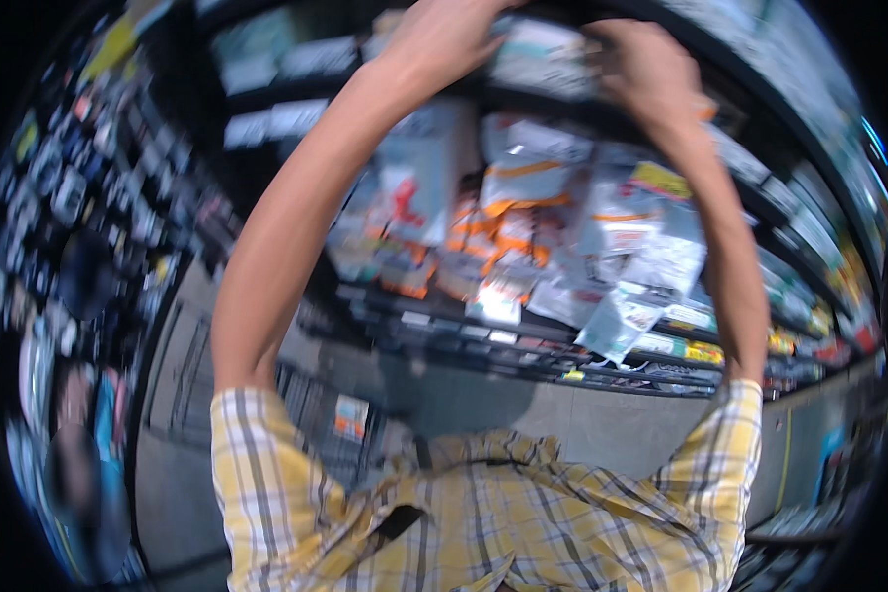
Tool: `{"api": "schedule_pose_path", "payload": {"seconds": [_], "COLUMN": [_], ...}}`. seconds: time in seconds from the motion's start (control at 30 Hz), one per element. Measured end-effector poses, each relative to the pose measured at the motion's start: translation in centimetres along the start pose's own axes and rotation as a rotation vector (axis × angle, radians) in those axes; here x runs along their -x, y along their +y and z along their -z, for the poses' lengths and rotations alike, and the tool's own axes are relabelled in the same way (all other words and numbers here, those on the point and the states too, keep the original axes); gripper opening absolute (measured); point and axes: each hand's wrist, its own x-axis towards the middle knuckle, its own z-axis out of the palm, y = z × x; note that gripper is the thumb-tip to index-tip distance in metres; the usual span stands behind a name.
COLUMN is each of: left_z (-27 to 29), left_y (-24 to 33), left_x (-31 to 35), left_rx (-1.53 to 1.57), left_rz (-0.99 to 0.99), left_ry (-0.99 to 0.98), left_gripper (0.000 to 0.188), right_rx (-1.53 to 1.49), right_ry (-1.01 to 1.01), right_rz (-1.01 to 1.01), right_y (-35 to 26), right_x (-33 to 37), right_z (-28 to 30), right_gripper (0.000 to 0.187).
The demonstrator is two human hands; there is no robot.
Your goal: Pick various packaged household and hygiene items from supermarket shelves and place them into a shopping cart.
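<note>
A white-and-teal package [545,61] sits roughly crosswise above an orange-trimmed pouch [528,185] — left grip [454,39] near its left end, right grip [653,74] about as near its right. Blur hides how far each is spread; any hold cannot be told.

One left hand [454,37], one right hand [653,71], one plaid shirt [523,523] and many packets [528,180], too blurred to count, show.

This looks like a shop: packaged goods [528,178] (some banded in orange) crowd dark tiered shelves [553,105].
</note>
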Motion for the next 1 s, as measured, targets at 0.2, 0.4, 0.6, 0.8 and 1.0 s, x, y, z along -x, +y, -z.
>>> {"api": "schedule_pose_path", "payload": {"seconds": [0.2, 0.4, 0.6, 0.8, 1.0], "left_z": [8.7, 10.7, 6.3, -4.5, -11.8], "left_y": [1.0, 1.4, 16.6, 22.1, 18.7], "left_x": [12.8, 46.2, 81.4, 88.7, 92.7], "left_rx": [0.18, 0.073, 0.134, 0.189, 0.07], "left_rz": [0.114, 1.313, 2.143, 2.305, 2.089], "left_ry": [0.235, 0.054, -0.045, -0.356, -0.529], "left_gripper": [0.028, 0.032, 0.052, 0.07, 0.087], "right_rx": [-0.513, -0.909, -0.741, -0.472, -0.547], "right_ry": [0.003, -0.517, -1.356, -1.88, -1.641], "right_rz": [0.032, -0.175, -0.347, -0.604, -1.931], "right_y": [-6.3, -17.8, -19.6, -12.0, -8.8], "right_x": [6.2, 22.6, 47.2, 60.7, 63.6], "right_z": [4.9, -1.7, -6.8, 4.4, 14.6], "right_gripper": [0.023, 0.013, 0.027, 0.027, 0.025]}}
